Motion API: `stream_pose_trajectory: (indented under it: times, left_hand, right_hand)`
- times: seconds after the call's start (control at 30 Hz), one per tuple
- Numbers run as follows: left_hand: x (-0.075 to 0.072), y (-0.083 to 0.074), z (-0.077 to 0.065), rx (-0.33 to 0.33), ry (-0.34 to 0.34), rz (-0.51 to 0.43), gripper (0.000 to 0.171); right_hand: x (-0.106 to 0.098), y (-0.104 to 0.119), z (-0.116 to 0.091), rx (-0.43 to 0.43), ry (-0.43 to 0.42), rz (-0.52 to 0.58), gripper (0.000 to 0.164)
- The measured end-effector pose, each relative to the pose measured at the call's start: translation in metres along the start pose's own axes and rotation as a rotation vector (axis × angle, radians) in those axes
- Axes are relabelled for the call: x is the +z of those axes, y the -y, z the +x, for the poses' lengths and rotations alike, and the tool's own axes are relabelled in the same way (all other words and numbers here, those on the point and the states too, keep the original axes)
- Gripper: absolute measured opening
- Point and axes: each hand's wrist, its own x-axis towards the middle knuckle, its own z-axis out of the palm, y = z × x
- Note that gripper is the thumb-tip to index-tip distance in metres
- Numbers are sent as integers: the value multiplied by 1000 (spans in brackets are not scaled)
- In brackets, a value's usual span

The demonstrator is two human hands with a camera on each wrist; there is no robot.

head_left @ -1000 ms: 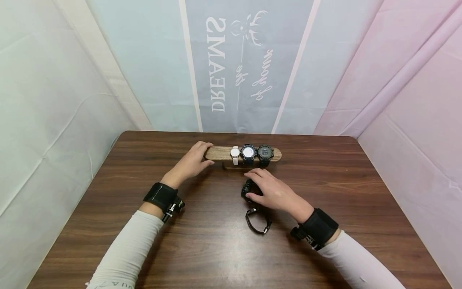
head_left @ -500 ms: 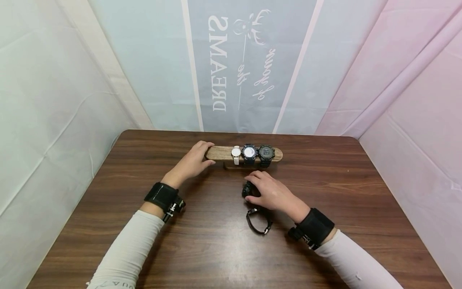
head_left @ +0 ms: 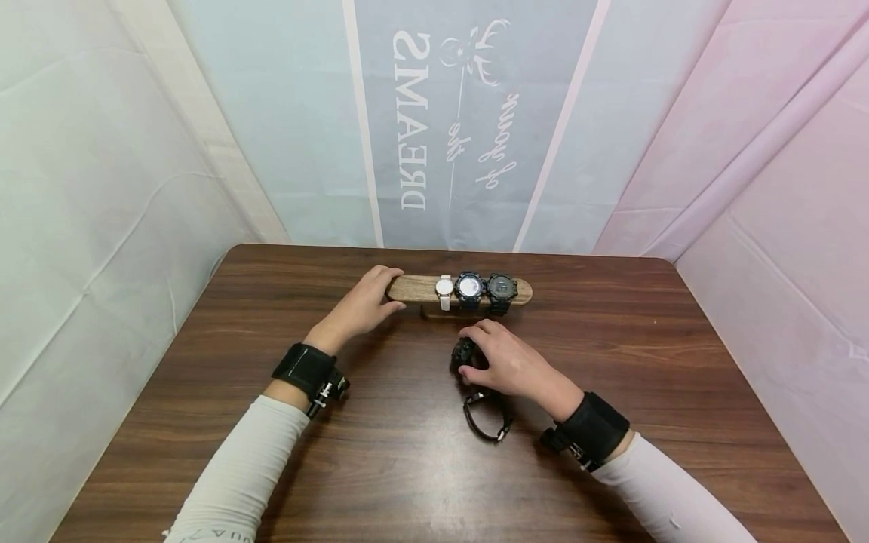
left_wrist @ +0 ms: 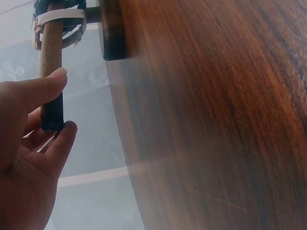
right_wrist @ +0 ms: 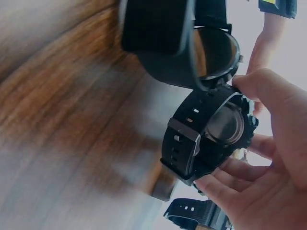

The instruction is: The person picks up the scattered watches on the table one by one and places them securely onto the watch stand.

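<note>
My left hand (head_left: 361, 303) holds the left end of a wooden watch stand (head_left: 416, 289), thumb on the near side and fingers behind it. In the left wrist view, the thumb and fingertips lie around the dark tip of its bar (left_wrist: 52, 112). My right hand (head_left: 511, 360) grips a chunky black wristwatch (head_left: 462, 354) by its case, in front of the stand. The right wrist view shows its buckled strap (right_wrist: 180, 151) forming a loop, with fingers and thumb at the case. Close to that hand, a slimmer black wristwatch (head_left: 474, 424) lies on its side on the table.
On the stand's bar sit a white-strapped watch (head_left: 444, 287), a dark watch with a bright face (head_left: 470, 286) and a black watch (head_left: 502, 286). The brown wooden table (head_left: 380, 467) ends at a curtain (head_left: 305, 151) behind the stand.
My right hand has settled more closely around the chunky black wristwatch, which has shifted slightly to the left. The left hand keeps its hold on the stand.
</note>
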Motion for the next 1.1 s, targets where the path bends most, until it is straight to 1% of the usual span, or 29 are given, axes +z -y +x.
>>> stream_pose_trajectory:
  times: [0.17,0.33,0.53,0.73,0.9,1.1]
  left_hand:
    - [0,0,0,6,-10,2,59]
    - [0,0,0,9,-7,0,58]
    - [0,0,0,9,-5,2,58]
    - [0,0,-1,13,-5,-2,59]
    - [-1,1,0,16,-3,-4,58]
    - [0,1,1,16,-5,1,58]
  right_hand:
    - [-5,3,1,-43,-66,31,52]
    - [-11,6,2,-71,-109,77,51]
    - [-15,8,1,-102,-141,93,50]
    - [-17,9,-2,-96,-154,142,50]
    - [-19,10,-2,-105,-167,167,55]
    - [-21,10,-2,-126,-163,134,66]
